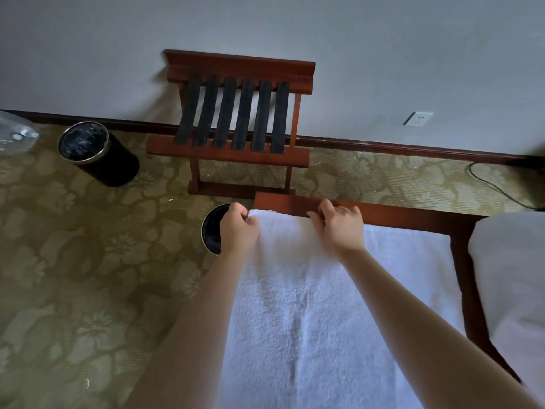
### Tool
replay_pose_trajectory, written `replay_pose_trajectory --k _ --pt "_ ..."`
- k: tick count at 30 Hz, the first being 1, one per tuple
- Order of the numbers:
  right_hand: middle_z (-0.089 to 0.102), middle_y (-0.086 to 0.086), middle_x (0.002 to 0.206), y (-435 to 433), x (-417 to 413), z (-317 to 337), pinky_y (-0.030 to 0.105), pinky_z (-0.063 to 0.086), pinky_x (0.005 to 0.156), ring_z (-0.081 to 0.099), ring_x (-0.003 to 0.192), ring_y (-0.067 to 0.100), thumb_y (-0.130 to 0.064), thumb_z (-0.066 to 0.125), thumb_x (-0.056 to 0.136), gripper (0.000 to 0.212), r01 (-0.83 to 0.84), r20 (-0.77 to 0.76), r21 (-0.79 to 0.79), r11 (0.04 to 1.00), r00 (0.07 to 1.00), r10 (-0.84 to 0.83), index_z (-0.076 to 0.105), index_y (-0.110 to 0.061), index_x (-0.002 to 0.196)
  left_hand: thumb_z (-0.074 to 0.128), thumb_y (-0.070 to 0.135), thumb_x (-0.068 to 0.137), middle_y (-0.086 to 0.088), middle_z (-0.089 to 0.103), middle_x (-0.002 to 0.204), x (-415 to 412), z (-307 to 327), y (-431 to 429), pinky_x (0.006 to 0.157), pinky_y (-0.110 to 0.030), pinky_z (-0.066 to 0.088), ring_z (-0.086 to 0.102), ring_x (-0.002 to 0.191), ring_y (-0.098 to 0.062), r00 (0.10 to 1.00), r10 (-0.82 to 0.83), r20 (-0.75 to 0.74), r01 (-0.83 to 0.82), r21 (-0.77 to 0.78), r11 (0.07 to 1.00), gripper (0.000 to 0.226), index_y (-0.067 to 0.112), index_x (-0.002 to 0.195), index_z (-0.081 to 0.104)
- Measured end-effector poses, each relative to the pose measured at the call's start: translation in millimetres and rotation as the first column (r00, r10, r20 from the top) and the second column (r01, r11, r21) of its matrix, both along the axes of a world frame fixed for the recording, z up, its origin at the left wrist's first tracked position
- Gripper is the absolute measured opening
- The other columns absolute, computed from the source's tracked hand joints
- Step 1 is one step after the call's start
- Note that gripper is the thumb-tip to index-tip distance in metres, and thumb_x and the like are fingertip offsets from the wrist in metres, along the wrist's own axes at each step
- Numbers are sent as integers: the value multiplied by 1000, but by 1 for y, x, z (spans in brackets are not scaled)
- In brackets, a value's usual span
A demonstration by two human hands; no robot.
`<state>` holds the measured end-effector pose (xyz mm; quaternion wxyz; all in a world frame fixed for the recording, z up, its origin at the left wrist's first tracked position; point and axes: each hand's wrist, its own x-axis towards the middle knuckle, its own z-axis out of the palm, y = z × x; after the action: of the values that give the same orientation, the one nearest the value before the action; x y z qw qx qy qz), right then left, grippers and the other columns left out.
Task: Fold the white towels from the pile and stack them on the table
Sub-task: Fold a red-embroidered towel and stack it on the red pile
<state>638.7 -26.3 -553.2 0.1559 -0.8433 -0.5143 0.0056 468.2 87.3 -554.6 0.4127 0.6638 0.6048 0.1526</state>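
A person's left hand [239,228] and right hand [339,225] hold the far edge of a white towel [295,305] spread lengthwise along a wooden table [383,213]. The left hand's fingers are curled round the far left corner. The right hand's fingers bend over the edge farther along and appear to pinch it. More white cloth [413,255] lies under the towel to the right, and a white heap [516,290], possibly the pile, sits at the table's right end. The terry looks soft, light and limp, likely to sag and crease between the hands, so it is best held at corners and hems. A luggage rack [236,113] and two black waste bins [97,154] stand on the patterned carpet [73,276] beyond.
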Motion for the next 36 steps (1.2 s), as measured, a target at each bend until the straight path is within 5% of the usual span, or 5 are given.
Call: replay_pose_trajectory --k 11,16,22,31,36 --pt "62 12 82 -50 62 2 40 38 70 57 78 34 -26 60 92 22 254 119 -40 966 961 -248 59 -5 85 62 8 84 -17 53 114 10 14 -22 74 -42 46 50 101 -34 938 33 -344 97 353 930 24 3 107 56" --pt "62 9 99 -60 1 21 40 40 84 57 94 31 -14 54 90 14 169 -34 292 941 985 -167 64 -7 98 55 -3 79 -13 65 100 16 29 -67 78 -37 45 55 93 -26 938 -322 -127 303 749 589 16 -1 87 69" --pt "40 8 149 -161 -71 -1 51 28 112 35 139 28 -29 35 96 46 118 -209 60 991 972 -104 52 -12 135 42 13 93 -11 58 131 -31 -8 -173 96 -47 45 52 125 -28 854 -463 -238 508 576 641 35 3 118 65" --pt "10 4 161 -242 -2 -8 52 2 117 5 148 23 -53 23 96 62 316 -94 -370 873 923 -374 17 -29 152 -6 56 95 -3 -28 156 -39 -7 -166 117 -48 -11 -28 142 -24 538 -529 -656 749 85 657 62 29 150 -15" --pt "21 11 157 -228 -66 17 54 10 115 16 146 25 -42 27 98 58 185 -146 -179 966 966 -212 31 -15 149 31 35 101 -10 18 158 -51 18 -191 114 -55 10 11 146 -28 730 -510 -456 664 295 687 51 13 147 33"
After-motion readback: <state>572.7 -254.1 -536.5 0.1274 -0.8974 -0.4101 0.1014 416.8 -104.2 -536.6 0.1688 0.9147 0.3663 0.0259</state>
